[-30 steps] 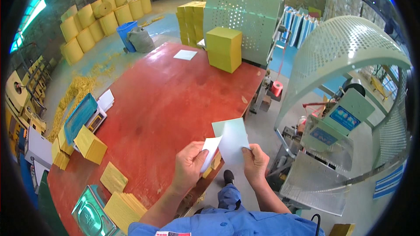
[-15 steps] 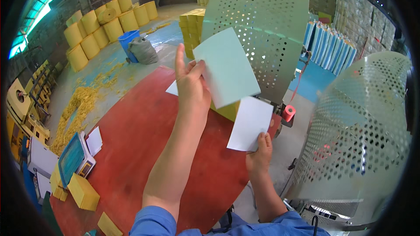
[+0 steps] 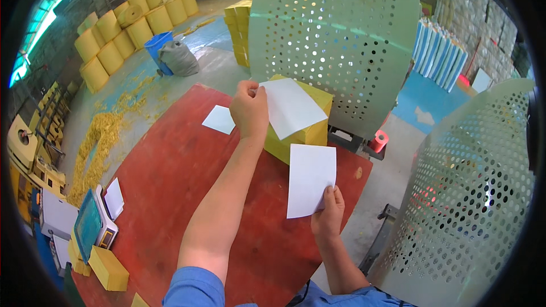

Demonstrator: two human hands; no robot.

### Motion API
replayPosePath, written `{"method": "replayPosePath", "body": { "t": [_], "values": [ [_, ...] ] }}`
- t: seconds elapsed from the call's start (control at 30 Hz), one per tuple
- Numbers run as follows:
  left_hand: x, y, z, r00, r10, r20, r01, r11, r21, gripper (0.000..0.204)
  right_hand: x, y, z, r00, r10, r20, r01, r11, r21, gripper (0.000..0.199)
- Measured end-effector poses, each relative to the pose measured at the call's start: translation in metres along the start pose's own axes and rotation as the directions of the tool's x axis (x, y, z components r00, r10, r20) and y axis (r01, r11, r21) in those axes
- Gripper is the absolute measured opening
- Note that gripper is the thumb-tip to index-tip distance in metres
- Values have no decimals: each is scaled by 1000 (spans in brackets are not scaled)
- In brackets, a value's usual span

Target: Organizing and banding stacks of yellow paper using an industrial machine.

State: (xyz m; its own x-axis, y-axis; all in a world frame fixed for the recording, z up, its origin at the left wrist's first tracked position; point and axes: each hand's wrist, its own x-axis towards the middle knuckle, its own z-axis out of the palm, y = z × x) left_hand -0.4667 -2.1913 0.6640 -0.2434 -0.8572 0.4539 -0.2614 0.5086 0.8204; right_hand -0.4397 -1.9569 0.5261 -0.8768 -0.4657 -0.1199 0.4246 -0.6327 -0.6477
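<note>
My left hand (image 3: 250, 108) pinches the left edge of a white sheet of paper (image 3: 294, 107). That sheet slants over the top of a yellow block-shaped stack (image 3: 313, 134) at the far side of the red table (image 3: 170, 159). Nearer to me, my right hand (image 3: 329, 213) grips the lower right edge of a second white sheet (image 3: 311, 179), its thumb on top. This one hangs in front of the yellow stack and partly hides it. Another white sheet (image 3: 219, 120) lies on the table just left of my left hand.
A scale (image 3: 107, 216) and yellow blocks (image 3: 108, 267) stand at the table's left edge. Behind the stack rises a large perforated green guard (image 3: 335, 34); another perforated guard (image 3: 472, 193) is at my right. A red roll (image 3: 379, 141) sits near the table's far right corner.
My left hand has lowered its sheet from a raised, tilted position down to the yellow stack. My right hand has shifted its sheet slightly left and toward me. The view has moved a little.
</note>
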Motion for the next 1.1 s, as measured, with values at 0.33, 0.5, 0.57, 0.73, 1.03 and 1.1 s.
{"method": "replayPosePath", "body": {
  "t": [0.33, 0.5, 0.57, 0.73, 1.03, 1.1],
  "values": [
    [0, 1, -22, 882, -340, 325, 470, 609, -639, 8, -1, 3, 1, 996, 81, -27, -81, 997, 4, 18],
    [-2, -1, -15, 942, -250, 225, 331, 807, -489, 8, 1, 7, -3, 998, 67, 13, -67, 997, 29, 17],
    [-4, 0, -15, 944, -239, 227, 322, 817, -478, 8, 2, 6, -4, 997, 71, 8, -71, 997, 32, 17],
    [-5, -3, -15, 943, -224, 246, 314, 842, -439, 8, 9, 9, -8, 998, 56, -17, -54, 997, 62, 16],
    [-9, 13, -25, 996, 19, 83, -26, 996, 80, 13, 28, 7, -10, 955, 255, -150, -165, 879, 448, 21],
    [-4, 23, -23, 893, 448, 36, -449, 894, 7, 14, 28, 13, -30, 970, 230, -79, -173, 880, 443, 25]
  ]
}}
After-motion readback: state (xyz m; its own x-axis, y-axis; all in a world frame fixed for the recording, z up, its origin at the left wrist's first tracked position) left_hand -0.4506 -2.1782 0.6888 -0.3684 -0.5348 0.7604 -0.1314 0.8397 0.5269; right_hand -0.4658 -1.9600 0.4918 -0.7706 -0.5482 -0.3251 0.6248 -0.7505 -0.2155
